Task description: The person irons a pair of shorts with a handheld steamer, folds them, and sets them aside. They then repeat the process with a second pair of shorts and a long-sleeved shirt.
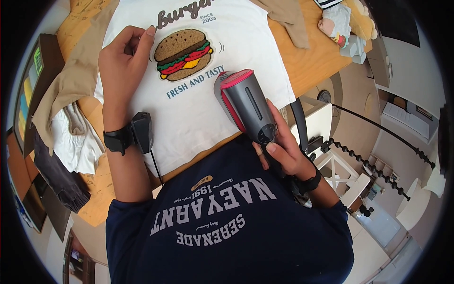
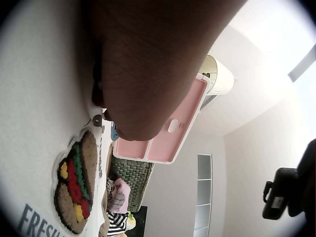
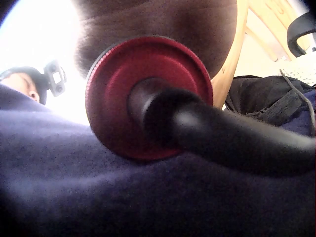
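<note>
A white T-shirt (image 1: 156, 123) with a fuzzy burger patch (image 1: 184, 53) and lettering is spread over the wooden table (image 1: 307, 71). My left hand (image 1: 124, 61) is at its upper left, fingers curled and thumb tip beside the "burger" lettering, pinching the cloth there. In the left wrist view, that hand's underside hides most of the fingertips. With my right hand (image 1: 286, 149) I grip a grey and pink handheld garment steamer (image 1: 250, 106) near the shirt's lower right, its pink end pointing up toward the shirt. Its red round base (image 3: 113, 98) and black cord (image 3: 237, 140) fill the right wrist view.
Beige cloth (image 1: 66, 78), white shorts (image 1: 75, 137) and dark trousers (image 1: 59, 170) lie on the left. Small garments (image 1: 336, 23) and a plush toy (image 1: 362, 21) sit at the table's far right. A white chair (image 1: 338, 182) and a black jointed arm (image 1: 364, 165) stand to the right.
</note>
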Available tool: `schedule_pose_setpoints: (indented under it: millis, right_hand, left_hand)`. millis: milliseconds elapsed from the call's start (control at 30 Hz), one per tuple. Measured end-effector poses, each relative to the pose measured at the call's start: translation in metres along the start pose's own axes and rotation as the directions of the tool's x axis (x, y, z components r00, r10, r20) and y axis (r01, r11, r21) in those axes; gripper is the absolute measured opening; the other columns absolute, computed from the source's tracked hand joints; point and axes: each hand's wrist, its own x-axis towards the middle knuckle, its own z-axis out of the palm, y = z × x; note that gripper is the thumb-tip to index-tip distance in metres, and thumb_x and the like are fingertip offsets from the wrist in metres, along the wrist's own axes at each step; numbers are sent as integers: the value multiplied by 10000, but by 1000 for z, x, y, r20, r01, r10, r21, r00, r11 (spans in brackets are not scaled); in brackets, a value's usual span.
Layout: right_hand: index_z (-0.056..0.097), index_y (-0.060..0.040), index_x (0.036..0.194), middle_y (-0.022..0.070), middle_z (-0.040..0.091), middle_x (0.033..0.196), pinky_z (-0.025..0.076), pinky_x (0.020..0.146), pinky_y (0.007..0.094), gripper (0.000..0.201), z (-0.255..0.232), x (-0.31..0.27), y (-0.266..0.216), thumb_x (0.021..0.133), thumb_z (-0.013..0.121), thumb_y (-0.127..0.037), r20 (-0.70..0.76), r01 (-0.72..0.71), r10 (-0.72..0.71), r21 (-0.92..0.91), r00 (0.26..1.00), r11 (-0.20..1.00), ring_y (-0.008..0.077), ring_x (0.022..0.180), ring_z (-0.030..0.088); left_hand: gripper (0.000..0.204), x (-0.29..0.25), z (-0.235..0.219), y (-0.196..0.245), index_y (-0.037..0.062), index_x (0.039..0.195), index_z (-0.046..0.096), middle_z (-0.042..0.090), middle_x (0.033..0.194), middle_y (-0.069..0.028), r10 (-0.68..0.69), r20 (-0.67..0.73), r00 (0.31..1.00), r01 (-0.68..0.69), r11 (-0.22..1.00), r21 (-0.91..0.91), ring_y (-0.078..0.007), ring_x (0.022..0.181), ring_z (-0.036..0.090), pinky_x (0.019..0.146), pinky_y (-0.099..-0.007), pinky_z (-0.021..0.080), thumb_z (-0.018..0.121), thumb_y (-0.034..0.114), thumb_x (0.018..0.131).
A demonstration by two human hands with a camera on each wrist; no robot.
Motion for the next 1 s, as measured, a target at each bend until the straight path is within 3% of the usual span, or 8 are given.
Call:
schedule_pose_setpoints:
  millis: [100,300,400,1000]
  right_hand:
    - [-29,-62,1633,202,582,1048,502,527,275,840,-1,0,2,1002,498,-234,-23,-11,10,-38,1000,999,157,577,560]
    - [-28,-60,1630,215,598,1014,502,503,279,870,0,0,3,995,525,-277,-110,26,-29,-23,994,999,164,542,555]
    - [-43,-73,1635,140,586,985,522,562,273,801,-5,0,1,1028,469,-180,-69,58,-58,3,996,998,132,600,580]
    - [-33,-93,1637,148,586,966,539,551,271,823,-14,-8,-3,1037,501,-271,-214,40,-44,-22,976,999,140,579,600]
  left_hand:
    - [277,0,1,0,0,895,708,615,613,4,2,-6,1000,-2,1000,-1,-38,565,499,529,-219,385,727,271,951]
    - [272,0,0,1,3,894,712,617,609,3,4,-3,1000,-4,1000,14,-39,554,500,519,-222,389,729,269,949]
    - [271,0,1,0,3,893,711,619,611,2,5,-3,1000,-5,1000,-12,-39,556,502,520,-223,389,731,268,947]
    - [275,0,0,4,-12,904,703,649,653,-4,-10,5,1000,10,1000,15,-36,590,526,547,-216,409,723,257,955]
